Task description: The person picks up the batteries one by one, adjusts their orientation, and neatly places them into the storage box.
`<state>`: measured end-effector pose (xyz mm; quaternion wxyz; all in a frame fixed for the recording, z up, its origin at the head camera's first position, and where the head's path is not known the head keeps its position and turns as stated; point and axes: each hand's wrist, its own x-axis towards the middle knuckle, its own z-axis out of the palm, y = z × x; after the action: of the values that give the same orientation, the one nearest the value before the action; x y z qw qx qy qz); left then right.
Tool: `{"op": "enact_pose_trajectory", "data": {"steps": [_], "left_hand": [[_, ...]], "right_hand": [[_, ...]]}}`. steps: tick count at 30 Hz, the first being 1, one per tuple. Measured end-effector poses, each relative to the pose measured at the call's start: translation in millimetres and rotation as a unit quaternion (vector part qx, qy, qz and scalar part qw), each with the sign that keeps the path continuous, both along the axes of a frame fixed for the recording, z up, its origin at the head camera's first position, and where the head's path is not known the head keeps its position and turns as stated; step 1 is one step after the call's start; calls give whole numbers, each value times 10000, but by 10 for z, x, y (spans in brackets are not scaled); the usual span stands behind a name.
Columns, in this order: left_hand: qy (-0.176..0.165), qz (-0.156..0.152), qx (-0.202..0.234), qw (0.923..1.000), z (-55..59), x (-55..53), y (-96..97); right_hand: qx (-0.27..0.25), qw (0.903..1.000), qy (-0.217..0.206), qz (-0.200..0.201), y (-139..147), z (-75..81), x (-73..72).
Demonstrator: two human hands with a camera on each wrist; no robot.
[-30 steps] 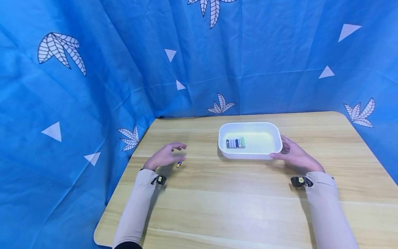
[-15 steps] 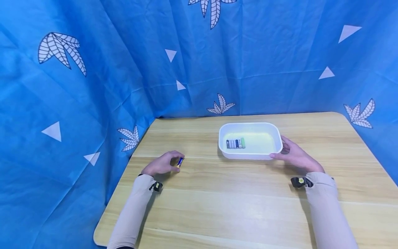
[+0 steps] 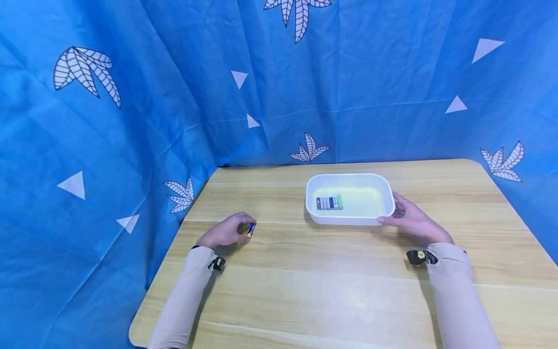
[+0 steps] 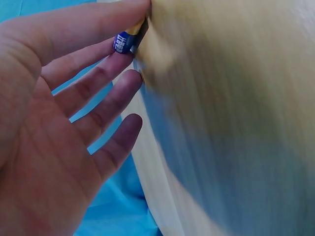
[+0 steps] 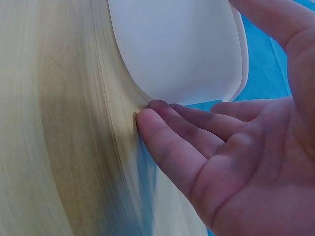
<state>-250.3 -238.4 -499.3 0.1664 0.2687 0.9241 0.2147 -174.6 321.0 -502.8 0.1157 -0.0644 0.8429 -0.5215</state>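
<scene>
Between thumb and fingers my left hand [image 3: 223, 233] pinches a small battery [image 3: 251, 230] at the left of the table. The battery is dark blue with a gold end; in the left wrist view much of it is hidden by the thumb [image 4: 93, 22]. My right hand [image 3: 415, 223] grips the right end of a white plastic box [image 3: 344, 220], thumb on the rim and fingers behind that end. Inside the box, a row of several batteries [image 3: 330, 202] lies side by side near the left, grey, dark and light green. The right wrist view shows the box's outer wall [image 5: 172, 49] beside the fingers.
The wooden table [image 3: 305, 291] has rounded corners. A blue curtain [image 3: 279, 87] with white leaves and triangles hangs behind it and along its left edge. Black wrist cameras sit at both cuffs. A stretch of bare wood lies between the left hand and the box.
My left hand has lowered slightly toward me and closed its thumb and fingers on the battery, which lay on the table a second ago. The right hand and box have stayed in place.
</scene>
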Motion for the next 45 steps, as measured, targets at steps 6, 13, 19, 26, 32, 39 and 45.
{"op": "enact_pose_trajectory", "data": {"steps": [6, 13, 19, 26, 32, 39, 45], "left_hand": [[144, 258, -174, 9994, -5, 8, 12], [391, 502, -297, 9975, -27, 20, 50], [567, 437, -149, 9973, -26, -17, 121], [720, 252, 277, 9967, 76, -81, 321], [783, 112, 544, 9954, 235, -131, 552], [899, 103, 630, 9939, 392, -191, 849], [1139, -56, 640, 9914, 513, -235, 1099]], "right_hand": [[1, 10000, 19, 5, -8, 1, 0], [-64, 10000, 9, -8, -31, -4, 15], [-41, 10000, 62, -24, -32, -29, 25], [31, 9999, 122, -20, -6, -27, 36], [14, 9999, 138, -21, -4, -40, 31], [183, 9995, 237, -107, -18, -7, 10], [176, 9996, 205, -111, -33, 20, 13]]}}
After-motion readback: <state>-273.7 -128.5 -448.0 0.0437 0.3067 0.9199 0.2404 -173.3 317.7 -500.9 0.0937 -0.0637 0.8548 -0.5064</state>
